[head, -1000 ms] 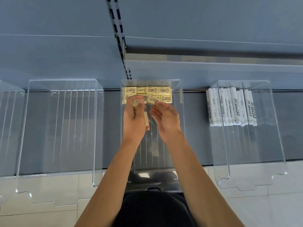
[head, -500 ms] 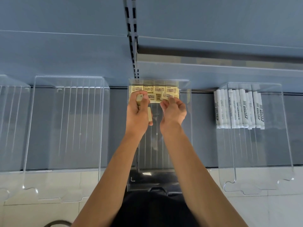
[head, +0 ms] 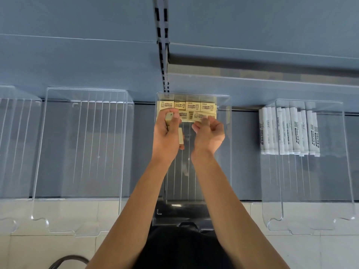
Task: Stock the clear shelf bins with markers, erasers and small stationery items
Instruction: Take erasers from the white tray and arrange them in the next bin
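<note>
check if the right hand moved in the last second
Yes. Measured against the rows of erasers at the back of the middle bin, the right hand has edged further in towards them.

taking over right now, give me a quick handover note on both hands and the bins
Left hand: grip closed round at least two pale yellow rectangular erasers, over the middle clear plastic bin.
Right hand: fingertips on a tilted eraser in the second row; pinch or nudge, cannot tell.
Done: back row of printed erasers lies along the middle bin's far wall, second row partly laid. White markers lie in the right clear bin.
Left: probably finish the eraser rows with the held ones, then stock the wide clear bin on the left.
</note>
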